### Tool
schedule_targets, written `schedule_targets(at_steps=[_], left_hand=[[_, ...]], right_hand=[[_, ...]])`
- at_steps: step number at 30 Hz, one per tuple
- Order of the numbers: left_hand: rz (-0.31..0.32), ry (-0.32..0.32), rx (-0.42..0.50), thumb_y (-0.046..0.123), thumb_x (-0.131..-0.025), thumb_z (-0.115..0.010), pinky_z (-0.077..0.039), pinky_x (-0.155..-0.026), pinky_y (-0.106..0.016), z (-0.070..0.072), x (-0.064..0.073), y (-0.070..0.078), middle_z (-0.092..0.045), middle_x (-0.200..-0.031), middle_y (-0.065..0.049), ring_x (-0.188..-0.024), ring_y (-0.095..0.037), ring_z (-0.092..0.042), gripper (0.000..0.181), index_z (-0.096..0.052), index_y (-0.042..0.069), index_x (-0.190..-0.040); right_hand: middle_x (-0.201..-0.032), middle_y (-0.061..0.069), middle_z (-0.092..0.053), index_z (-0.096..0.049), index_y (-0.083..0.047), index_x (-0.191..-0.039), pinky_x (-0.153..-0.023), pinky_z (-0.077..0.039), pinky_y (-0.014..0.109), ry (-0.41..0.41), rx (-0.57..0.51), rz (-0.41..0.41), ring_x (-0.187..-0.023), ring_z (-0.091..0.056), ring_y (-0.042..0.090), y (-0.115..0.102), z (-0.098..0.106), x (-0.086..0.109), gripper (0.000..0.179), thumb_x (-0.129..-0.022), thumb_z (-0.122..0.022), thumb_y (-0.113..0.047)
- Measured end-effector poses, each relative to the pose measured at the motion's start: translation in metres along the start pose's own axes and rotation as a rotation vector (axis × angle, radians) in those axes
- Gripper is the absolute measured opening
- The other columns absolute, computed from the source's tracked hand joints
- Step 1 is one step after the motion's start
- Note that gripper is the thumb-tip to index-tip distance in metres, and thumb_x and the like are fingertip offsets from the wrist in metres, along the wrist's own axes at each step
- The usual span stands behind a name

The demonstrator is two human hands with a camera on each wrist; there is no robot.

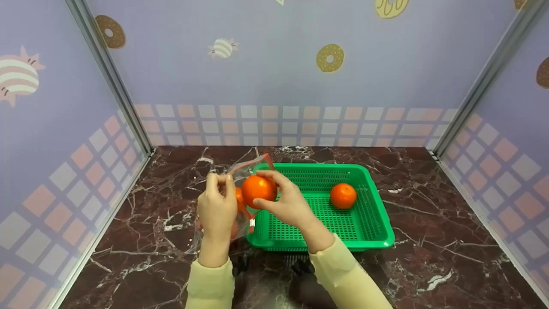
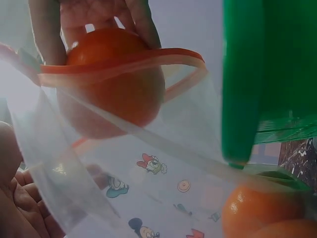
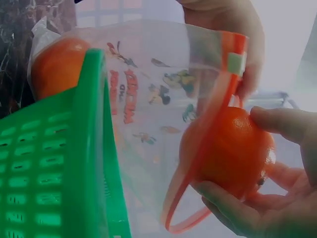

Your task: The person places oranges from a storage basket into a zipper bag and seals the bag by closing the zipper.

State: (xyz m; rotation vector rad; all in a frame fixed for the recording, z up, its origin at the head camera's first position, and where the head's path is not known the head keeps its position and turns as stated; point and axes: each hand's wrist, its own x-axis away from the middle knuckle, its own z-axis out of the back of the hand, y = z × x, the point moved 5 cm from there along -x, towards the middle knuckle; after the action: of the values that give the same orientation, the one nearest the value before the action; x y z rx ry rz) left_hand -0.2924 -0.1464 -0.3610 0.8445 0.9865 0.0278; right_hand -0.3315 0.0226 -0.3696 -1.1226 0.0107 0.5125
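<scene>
My right hand (image 1: 288,201) holds an orange (image 1: 258,192) with thumb and fingers spread round it. In the right wrist view that orange (image 3: 235,151) is partly inside the mouth of a clear zip bag (image 3: 153,89) with a red-orange edge and cartoon prints. My left hand (image 1: 217,205), fingers curled, grips the bag by its edge on the left side and keeps the mouth apart. More oranges (image 2: 262,210) lie at the bottom of the bag, low in the left wrist view. Part of the bag is hidden behind my left hand in the head view.
A green plastic basket (image 1: 317,245) with slotted walls stands right of the bag, one orange (image 1: 343,196) in its right part. Its rim (image 3: 91,99) is close beside the bag. The dark marbled table (image 1: 141,240) is bounded by patterned panels (image 1: 274,86) at the back and sides.
</scene>
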Motion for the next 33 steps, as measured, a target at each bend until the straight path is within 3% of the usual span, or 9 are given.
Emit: schedule_targets(at_steps=[6,15,21,33], left_hand=[[-0.005,0.001,-0.01,0.01,-0.1,-0.063,-0.049,-0.052,-0.04,0.0,0.0,0.0,-0.072,-0.072,-0.012,-0.055,-0.028,-0.065,0.012,-0.059,0.003,-0.091],[-0.001,-0.018,-0.024,0.012,-0.101,-0.063,-0.052,-0.051,-0.044,-0.001,0.001,0.001,-0.073,-0.072,-0.014,-0.057,-0.03,-0.068,0.014,-0.059,0.004,-0.091],[0.026,-0.011,-0.025,0.015,-0.101,-0.063,-0.057,-0.06,-0.051,0.0,0.001,-0.002,-0.076,-0.079,-0.013,-0.069,-0.032,-0.074,0.014,-0.06,0.005,-0.091],[0.025,0.004,-0.016,0.014,-0.101,-0.063,-0.058,-0.062,-0.051,-0.001,0.0,-0.002,-0.077,-0.081,-0.014,-0.071,-0.033,-0.075,0.014,-0.06,0.005,-0.09]], right_hand=[[-0.141,0.011,-0.06,-0.052,-0.014,-0.145,-0.096,-0.057,0.048,-0.071,0.024,0.005,-0.12,-0.064,0.032,0.001,-0.012,-0.001,0.061,-0.091,-0.08,-0.016],[-0.151,0.01,-0.055,-0.053,-0.017,-0.145,-0.095,-0.059,0.044,-0.116,0.006,-0.008,-0.135,-0.056,0.035,0.004,-0.016,0.002,0.056,-0.094,-0.076,-0.015],[-0.147,0.011,-0.058,-0.055,-0.016,-0.143,-0.097,-0.058,0.046,-0.109,0.027,-0.009,-0.136,-0.055,0.035,0.005,-0.015,0.003,0.051,-0.095,-0.075,-0.018],[-0.143,0.01,-0.061,-0.058,-0.012,-0.138,-0.103,-0.053,0.049,-0.036,0.106,0.003,-0.133,-0.057,0.033,0.002,0.008,0.004,0.045,-0.096,-0.074,-0.017]])
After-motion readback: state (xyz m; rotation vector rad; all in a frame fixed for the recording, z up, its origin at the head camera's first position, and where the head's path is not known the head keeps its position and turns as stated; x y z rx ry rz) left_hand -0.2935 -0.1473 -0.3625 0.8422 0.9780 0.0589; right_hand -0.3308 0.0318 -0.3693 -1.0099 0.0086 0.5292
